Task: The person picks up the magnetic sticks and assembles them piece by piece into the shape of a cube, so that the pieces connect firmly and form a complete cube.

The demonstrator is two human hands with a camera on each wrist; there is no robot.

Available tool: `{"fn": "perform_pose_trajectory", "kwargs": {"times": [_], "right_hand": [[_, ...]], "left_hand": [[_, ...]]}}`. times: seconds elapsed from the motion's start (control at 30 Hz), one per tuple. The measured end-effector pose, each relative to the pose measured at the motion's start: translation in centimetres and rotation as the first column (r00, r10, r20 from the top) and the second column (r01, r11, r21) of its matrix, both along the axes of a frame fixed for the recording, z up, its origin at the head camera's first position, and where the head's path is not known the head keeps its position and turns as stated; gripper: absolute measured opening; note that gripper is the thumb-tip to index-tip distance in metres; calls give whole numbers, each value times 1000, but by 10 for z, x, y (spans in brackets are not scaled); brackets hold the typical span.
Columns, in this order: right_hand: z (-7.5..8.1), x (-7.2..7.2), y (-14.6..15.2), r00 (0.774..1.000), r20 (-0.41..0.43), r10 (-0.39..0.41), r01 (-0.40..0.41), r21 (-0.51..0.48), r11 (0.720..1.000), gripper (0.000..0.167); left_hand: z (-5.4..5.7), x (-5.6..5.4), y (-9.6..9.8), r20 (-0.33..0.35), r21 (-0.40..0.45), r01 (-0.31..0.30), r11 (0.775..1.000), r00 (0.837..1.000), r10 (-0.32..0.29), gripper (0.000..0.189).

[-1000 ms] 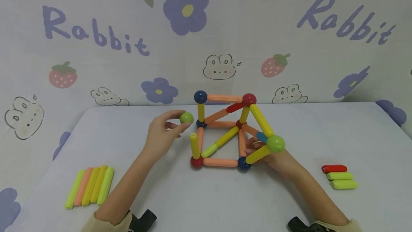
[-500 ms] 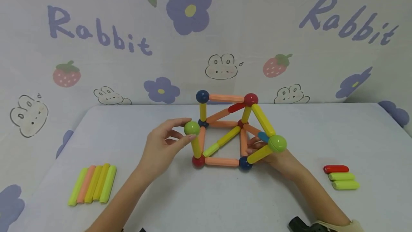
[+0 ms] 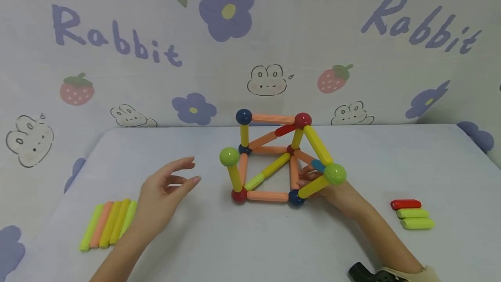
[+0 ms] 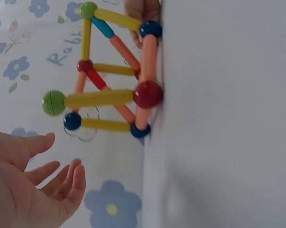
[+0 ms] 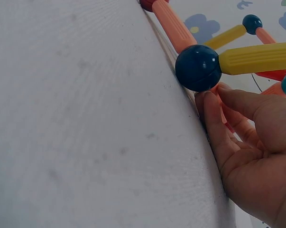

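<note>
A frame of magnetic rods and balls (image 3: pixel 268 196) stands on the table, with a square base of orange rods. At its front left corner a green ball (image 3: pixel 229 156) tops a yellow rod (image 3: pixel 235 179), which leans slightly left above a red ball (image 3: pixel 239 195). My left hand (image 3: pixel 158 201) is apart from the frame, fingers loosely bent and holding nothing. With my right hand (image 3: pixel 334 191) I pinch the base's right-hand orange rod (image 3: pixel 294 171), just behind the dark blue ball (image 5: pixel 198 68). The yellow rods overhead partly hide those fingertips in the head view.
At the left lies a row of yellow, orange and lime rods (image 3: pixel 105 225), partly behind my left forearm. One short red rod (image 3: pixel 405 204) and two short lime rods (image 3: pixel 415 219) lie at the right. A printed cloth (image 3: pixel 219 64) hangs behind the table.
My left hand brought the green ball onto the upright yellow rod, let go and drew back left. The rod now leans slightly left. My right hand keeps its place.
</note>
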State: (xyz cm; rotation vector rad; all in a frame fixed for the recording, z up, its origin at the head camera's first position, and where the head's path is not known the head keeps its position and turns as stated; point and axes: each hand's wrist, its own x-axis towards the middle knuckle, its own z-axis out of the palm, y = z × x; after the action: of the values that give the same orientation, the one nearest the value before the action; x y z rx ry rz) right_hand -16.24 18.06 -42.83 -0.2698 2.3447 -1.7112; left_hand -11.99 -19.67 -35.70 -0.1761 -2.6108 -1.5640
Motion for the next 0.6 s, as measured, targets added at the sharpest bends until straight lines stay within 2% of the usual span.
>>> {"fn": "perform_pose_trajectory", "kwargs": {"times": [0.1,0.23,0.4,0.5,0.6], "right_hand": [[0,0,0,1000,-5,6,-6,1,1000,37],[1,-1,-1,1000,8,-6,6,17,1000,40],[1,-1,-2,1000,8,-19,19,25,1000,35],[1,-1,-1,1000,2,-12,12,7,1000,33],[1,0,-2,1000,8,-20,20,-2,1000,36]], "left_hand": [[-10,9,-22,16,-25,-76,997,997,76,45],[-26,19,-50,22,-46,-175,984,984,176,44],[-41,33,-81,74,-151,-269,951,956,282,48],[-46,39,-91,100,-222,-293,930,942,320,51],[-51,41,-95,111,-271,-275,922,943,314,54]]}}
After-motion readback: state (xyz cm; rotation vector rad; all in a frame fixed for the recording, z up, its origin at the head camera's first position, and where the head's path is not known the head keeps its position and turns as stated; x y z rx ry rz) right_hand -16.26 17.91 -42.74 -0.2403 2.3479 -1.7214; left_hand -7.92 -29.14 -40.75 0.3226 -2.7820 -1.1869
